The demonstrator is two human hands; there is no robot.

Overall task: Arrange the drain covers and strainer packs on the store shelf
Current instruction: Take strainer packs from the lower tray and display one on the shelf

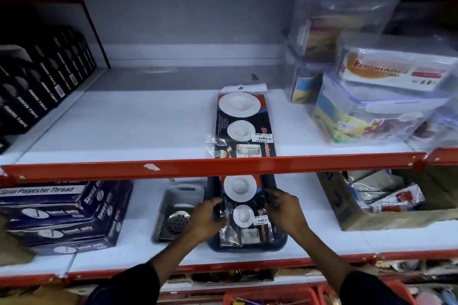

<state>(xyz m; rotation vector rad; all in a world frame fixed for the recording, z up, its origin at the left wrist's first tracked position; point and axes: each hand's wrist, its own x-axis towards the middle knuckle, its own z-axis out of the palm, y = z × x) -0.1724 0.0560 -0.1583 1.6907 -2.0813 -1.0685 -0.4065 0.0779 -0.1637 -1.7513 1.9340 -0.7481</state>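
Observation:
One strainer pack (244, 124), a dark card with white round strainers under clear wrap, lies flat on the upper shelf (124, 129). On the lower shelf a second strainer pack (244, 208) rests in a dark blue tray (277, 242). My left hand (204, 220) grips this pack's left edge and my right hand (285, 210) grips its right edge. To the left of the tray lie packed metal drain covers (177, 220), one with a perforated steel disc showing.
Black tape boxes (42, 84) line the upper shelf's left side; wrapped plastic containers (371, 96) fill its right. Below, purple thread boxes (67, 215) stack at left and a cardboard box (359, 208) of goods stands at right. A red rail (210, 164) fronts the upper shelf.

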